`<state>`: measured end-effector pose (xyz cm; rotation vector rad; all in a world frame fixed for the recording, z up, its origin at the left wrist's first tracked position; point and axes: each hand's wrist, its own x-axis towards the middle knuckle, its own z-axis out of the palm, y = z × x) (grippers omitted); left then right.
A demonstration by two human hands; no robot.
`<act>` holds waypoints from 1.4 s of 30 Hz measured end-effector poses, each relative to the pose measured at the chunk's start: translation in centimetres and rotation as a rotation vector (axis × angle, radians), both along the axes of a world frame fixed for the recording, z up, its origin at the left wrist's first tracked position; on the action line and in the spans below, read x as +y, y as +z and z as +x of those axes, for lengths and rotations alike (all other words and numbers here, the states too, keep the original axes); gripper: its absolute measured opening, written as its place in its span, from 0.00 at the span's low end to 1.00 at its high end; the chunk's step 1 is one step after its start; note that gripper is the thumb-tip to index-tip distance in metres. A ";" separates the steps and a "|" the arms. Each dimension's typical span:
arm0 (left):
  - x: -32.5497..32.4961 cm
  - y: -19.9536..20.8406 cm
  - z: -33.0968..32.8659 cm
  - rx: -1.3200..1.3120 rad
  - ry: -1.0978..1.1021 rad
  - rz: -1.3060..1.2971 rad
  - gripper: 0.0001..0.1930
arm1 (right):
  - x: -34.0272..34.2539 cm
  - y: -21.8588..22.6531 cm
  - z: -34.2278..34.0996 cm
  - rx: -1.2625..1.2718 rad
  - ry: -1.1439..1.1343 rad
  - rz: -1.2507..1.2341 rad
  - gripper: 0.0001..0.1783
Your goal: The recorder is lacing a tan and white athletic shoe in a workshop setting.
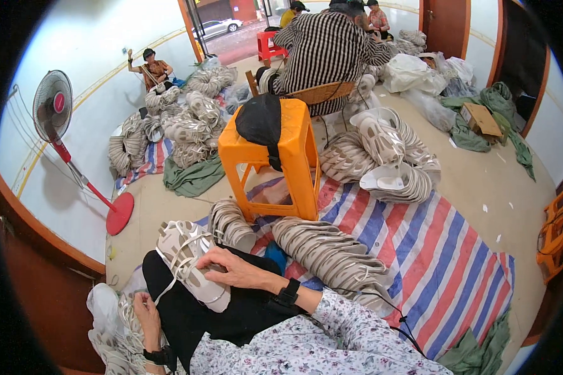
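Nearest, well in front of the orange stool (298,128) and to its left, the left hand (147,317) has its fingers curled beside a pale pile of shoe uppers (109,340); a loose lace runs close to it, but I cannot tell whether it pinches the end. A little closer to the stool, still in front and to the left, a beige laced shoe upper (200,284) lies tilted across the black-covered lap (228,325). The right hand (234,270) rests on it, fingers loosely bent over the laces; whether they grip one I cannot tell.

Just in front of the stool's right side, a long row of nested uppers (331,250) lies on a striped sheet (441,262). A shorter stack (230,225) sits by the stool's front left leg. A black cloth item (266,119) drapes over the stool's seat.

Right of the stool stand more bundled uppers (388,147); well to its left is a red-based fan (120,214). Behind the stool, a person in a striped shirt (322,47) sits on a chair (325,92), facing away.
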<state>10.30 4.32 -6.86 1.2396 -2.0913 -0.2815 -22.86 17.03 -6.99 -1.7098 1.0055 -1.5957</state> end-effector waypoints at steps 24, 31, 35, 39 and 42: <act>1.5 1.3 -1.6 0.076 0.057 0.089 0.01 | 0.4 0.4 -0.8 0.002 0.117 0.160 0.19; 1.5 1.5 -1.5 0.073 0.038 0.164 0.02 | 0.3 0.1 -0.8 0.010 0.114 0.190 0.19; 0.5 -0.2 -0.1 0.074 0.030 0.144 0.01 | 0.2 0.2 -0.4 0.000 0.095 0.154 0.18; 0.3 -0.6 -0.2 0.140 -0.023 0.214 0.02 | 0.4 0.2 -0.8 -0.004 0.047 0.129 0.17; 0.2 -0.7 -0.1 0.134 -0.015 0.145 0.02 | 0.1 0.1 -1.2 0.015 0.101 0.163 0.18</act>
